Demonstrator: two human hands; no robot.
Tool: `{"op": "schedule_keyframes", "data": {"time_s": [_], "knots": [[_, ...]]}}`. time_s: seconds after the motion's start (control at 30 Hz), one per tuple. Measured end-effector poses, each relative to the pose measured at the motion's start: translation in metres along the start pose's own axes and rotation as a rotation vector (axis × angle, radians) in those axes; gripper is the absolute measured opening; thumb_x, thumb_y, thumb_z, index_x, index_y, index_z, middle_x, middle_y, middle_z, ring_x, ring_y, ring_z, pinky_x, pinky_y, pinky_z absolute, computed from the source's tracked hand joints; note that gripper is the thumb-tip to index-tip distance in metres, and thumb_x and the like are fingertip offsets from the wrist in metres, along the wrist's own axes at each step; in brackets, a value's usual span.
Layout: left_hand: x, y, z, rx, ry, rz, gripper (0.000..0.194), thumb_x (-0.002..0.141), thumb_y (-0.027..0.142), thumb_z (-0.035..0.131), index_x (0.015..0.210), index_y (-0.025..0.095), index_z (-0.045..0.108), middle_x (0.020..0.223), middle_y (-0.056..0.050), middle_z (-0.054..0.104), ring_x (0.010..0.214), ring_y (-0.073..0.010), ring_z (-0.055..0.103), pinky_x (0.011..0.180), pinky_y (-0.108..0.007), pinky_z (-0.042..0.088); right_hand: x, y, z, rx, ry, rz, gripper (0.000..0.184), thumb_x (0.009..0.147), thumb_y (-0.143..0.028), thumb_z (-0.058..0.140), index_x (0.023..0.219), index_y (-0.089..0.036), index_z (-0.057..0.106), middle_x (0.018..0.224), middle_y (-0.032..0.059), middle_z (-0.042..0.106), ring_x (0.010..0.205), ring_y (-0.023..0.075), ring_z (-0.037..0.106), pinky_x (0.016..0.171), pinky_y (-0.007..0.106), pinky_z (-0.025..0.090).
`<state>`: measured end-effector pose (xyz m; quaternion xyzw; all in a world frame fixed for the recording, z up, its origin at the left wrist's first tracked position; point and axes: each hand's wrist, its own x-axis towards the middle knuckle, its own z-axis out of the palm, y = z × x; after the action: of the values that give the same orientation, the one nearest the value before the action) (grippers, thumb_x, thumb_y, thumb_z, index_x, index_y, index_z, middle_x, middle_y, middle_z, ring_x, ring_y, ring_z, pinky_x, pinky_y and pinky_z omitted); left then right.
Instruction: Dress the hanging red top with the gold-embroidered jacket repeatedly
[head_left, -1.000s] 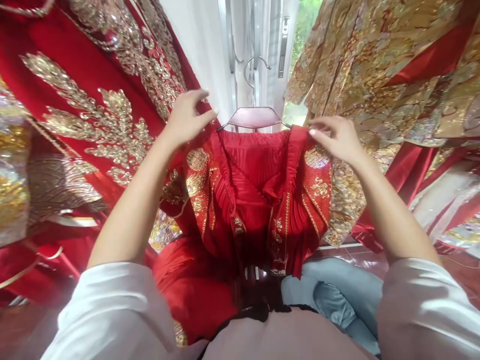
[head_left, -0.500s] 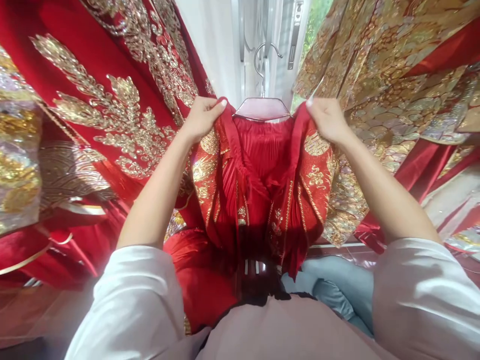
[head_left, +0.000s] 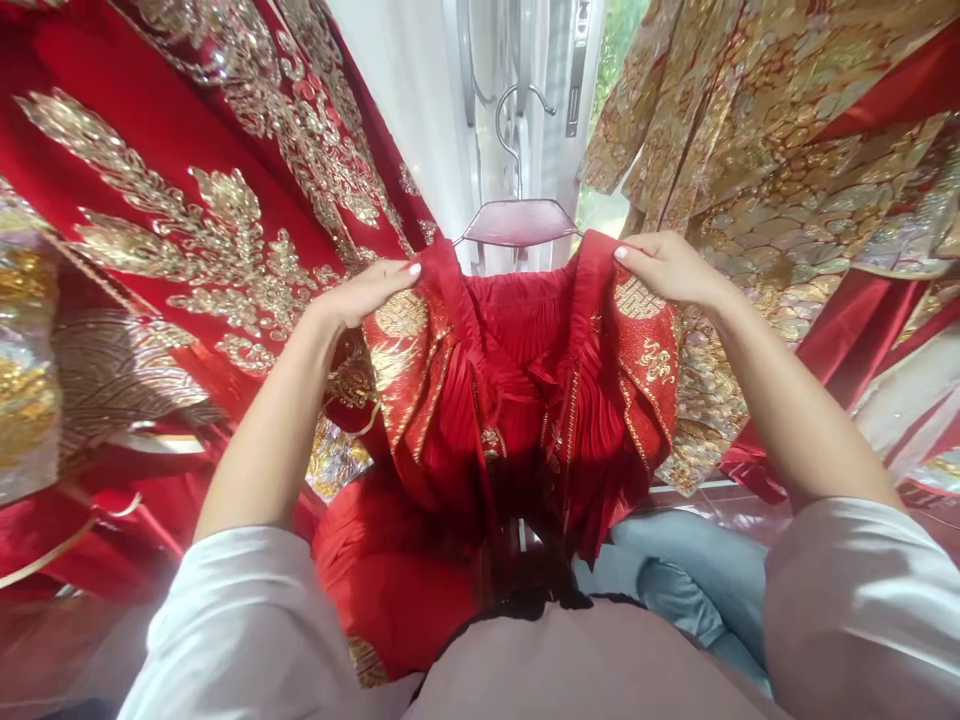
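Note:
Between my hands hangs a red pleated skirt (head_left: 517, 385) with gold embroidered panels and a gathered waistband. It is on a metal hanger (head_left: 517, 222) with a pinkish middle; the hook stands up above. My left hand (head_left: 367, 292) pinches the skirt's left upper edge, thumb on top. At the opposite upper edge my right hand (head_left: 671, 268) grips it the same way. On both hands, most of the fingers are hidden behind the cloth. The skirt's lower part falls into shadow close to my lap.
To the left hangs a red garment (head_left: 225, 230) with gold sequin leaves. Gold scale-patterned garments (head_left: 757, 210) hang on the right. A white door frame with a metal latch plate (head_left: 576, 70) is behind the hanger. Red fabric (head_left: 397, 570) lies by my legs in light blue trousers (head_left: 690, 560).
My hands have moved farther apart and slightly lower, spreading the skirt's top wider. More of the hanger now shows above the waistband.

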<state>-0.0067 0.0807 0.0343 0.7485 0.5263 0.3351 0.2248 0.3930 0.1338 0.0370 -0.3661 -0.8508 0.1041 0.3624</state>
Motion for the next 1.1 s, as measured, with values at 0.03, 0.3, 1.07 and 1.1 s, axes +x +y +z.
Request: {"op": "schedule_keyframes", "data": {"time_s": [0.03, 0.3, 1.07, 1.1], "knots": [[0.006, -0.007, -0.002, -0.069, -0.048, -0.068, 0.059, 0.069, 0.075, 0.047, 0.075, 0.018, 0.059, 0.067, -0.006, 0.062, 0.07, -0.0224, 0.062, 0.07, -0.037, 0.05, 0.002, 0.003, -0.001, 0.069, -0.041, 0.038, 0.062, 0.074, -0.077, 0.045, 0.056, -0.018, 0.04, 0.053, -0.0015, 0.035, 0.053, 0.0097, 0.033, 0.052, 0.024, 0.025], [0.017, 0.026, -0.005, 0.207, -0.025, 0.121, 0.063, 0.068, 0.066, 0.057, 0.106, 0.016, 0.065, 0.094, -0.008, 0.068, 0.09, -0.0246, 0.062, 0.084, -0.038, 0.049, 0.003, -0.006, -0.014, 0.067, 0.004, -0.038, 0.049, 0.07, -0.056, 0.067, 0.098, -0.015, 0.071, 0.087, 0.0053, 0.068, 0.077, 0.0183, 0.06, 0.071, 0.03, 0.046], [0.031, 0.121, 0.053, 0.628, 0.532, 0.507, 0.028, 0.079, 0.045, 0.056, 0.098, 0.025, 0.056, 0.107, -0.009, 0.06, 0.104, -0.0278, 0.05, 0.098, -0.045, 0.036, -0.033, -0.073, 0.046, -0.762, 0.346, 0.271, 0.056, 0.089, -0.057, 0.038, 0.113, -0.009, 0.052, 0.117, 0.0229, 0.05, 0.1, 0.0335, 0.052, 0.073, 0.041, 0.044], [0.037, 0.131, 0.061, 0.669, 0.454, 0.556, 0.026, 0.077, 0.045, 0.057, 0.096, 0.027, 0.058, 0.108, -0.008, 0.061, 0.11, -0.03, 0.048, 0.101, -0.047, 0.033, -0.037, -0.078, 0.053, -0.792, 0.318, 0.278, 0.055, 0.088, -0.056, 0.04, 0.114, -0.009, 0.05, 0.12, 0.0243, 0.048, 0.1, 0.0335, 0.051, 0.07, 0.039, 0.044]]}}
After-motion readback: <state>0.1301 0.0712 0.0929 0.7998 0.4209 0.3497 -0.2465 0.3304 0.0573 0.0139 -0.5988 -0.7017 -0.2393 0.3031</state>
